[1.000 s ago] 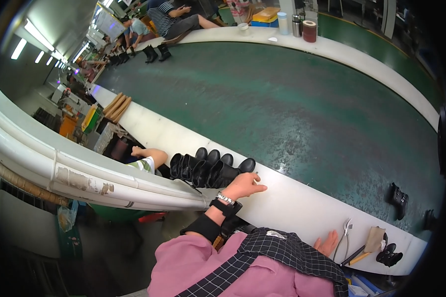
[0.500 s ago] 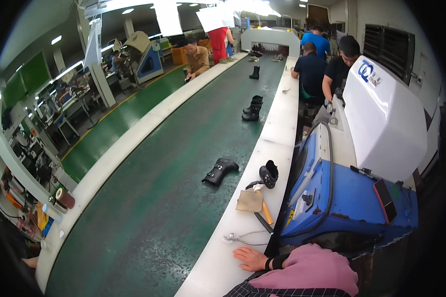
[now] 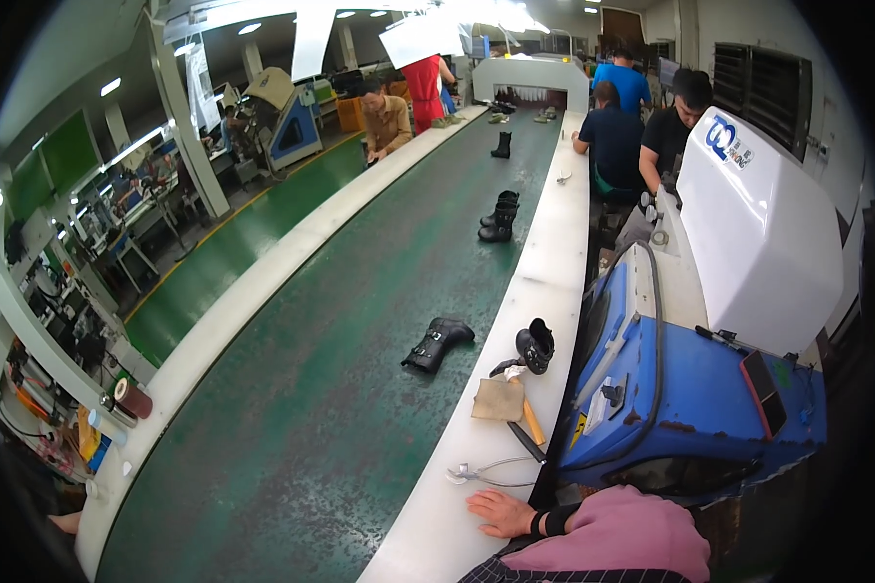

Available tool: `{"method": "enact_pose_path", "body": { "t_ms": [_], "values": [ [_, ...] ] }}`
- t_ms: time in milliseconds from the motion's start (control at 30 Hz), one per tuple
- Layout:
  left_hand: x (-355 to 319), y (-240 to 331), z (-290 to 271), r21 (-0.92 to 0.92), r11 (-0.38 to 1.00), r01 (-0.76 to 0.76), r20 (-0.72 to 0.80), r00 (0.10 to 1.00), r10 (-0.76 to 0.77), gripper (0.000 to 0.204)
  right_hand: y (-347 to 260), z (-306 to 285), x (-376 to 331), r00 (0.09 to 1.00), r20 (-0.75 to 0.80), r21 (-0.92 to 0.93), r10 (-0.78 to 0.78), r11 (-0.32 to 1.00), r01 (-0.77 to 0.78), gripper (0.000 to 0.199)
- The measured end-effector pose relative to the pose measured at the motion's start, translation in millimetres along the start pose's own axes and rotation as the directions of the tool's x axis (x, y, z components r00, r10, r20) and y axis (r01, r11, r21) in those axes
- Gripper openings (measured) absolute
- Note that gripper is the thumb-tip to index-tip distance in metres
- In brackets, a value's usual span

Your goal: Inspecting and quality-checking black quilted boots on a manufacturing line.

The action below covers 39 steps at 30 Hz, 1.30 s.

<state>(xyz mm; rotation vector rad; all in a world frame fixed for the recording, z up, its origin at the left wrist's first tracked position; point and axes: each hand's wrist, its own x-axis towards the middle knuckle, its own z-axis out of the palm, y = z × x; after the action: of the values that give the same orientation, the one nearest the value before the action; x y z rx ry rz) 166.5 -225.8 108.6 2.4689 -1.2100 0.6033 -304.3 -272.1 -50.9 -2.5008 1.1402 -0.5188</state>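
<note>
My right hand (image 3: 501,512) lies palm down, fingers spread, on the white ledge beside the green belt. Black bands circle its wrist below a pink sleeve. Nothing is in it. Just beyond the fingertips rest silver pincers (image 3: 463,475) with thin curved handles. Farther along the ledge are a beige square pad (image 3: 499,399), a yellow-orange handle (image 3: 532,420) and a dark handle (image 3: 523,440), their heads partly hidden. A small black boot (image 3: 535,346) stands behind them. Another black boot with buckles (image 3: 438,345) lies on its side on the belt. My left hand is out of view.
A blue machine (image 3: 690,389) with a white hood (image 3: 758,233) stands close on my right. More black boots (image 3: 498,219) sit farther up the green conveyor belt (image 3: 292,428). Several people work beyond. A thread spool (image 3: 131,398) stands on the left ledge.
The whole view has shifted slightly, moving things a little to the right and down in the picture. My right hand stays flat on the ledge beside the pincers.
</note>
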Motion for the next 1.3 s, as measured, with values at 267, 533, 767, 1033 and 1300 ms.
{"method": "enact_pose_path", "body": {
  "t_ms": [267,533,767,1033,1300],
  "values": [
    [9,8,8,-0.034,0.997,0.071,0.002,0.997,-0.071,0.042,0,-1,2,1.000,0.016,-0.031,-0.009,0.999,0.010,0.049],
    [11,25,21,-0.080,0.988,0.132,0.022,0.991,-0.131,0.048,-1,-1,0,1.000,0.028,-0.063,-0.003,0.998,0.005,0.050],
    [8,34,63,-0.122,0.977,0.173,0.060,0.984,-0.166,0.053,0,-3,3,1.000,0.013,-0.036,0.001,0.999,-0.001,0.051],
    [-146,-63,-73,0.268,0.796,0.542,0.105,0.805,-0.584,0.060,5,13,3,1.000,-0.028,-0.043,0.004,0.999,-0.005,0.056],
    [-232,-115,-103,0.393,0.668,0.632,0.178,0.660,-0.730,0.061,1,35,2,0.997,0.012,-0.047,-0.071,0.996,0.071,0.056]
  ]
}}
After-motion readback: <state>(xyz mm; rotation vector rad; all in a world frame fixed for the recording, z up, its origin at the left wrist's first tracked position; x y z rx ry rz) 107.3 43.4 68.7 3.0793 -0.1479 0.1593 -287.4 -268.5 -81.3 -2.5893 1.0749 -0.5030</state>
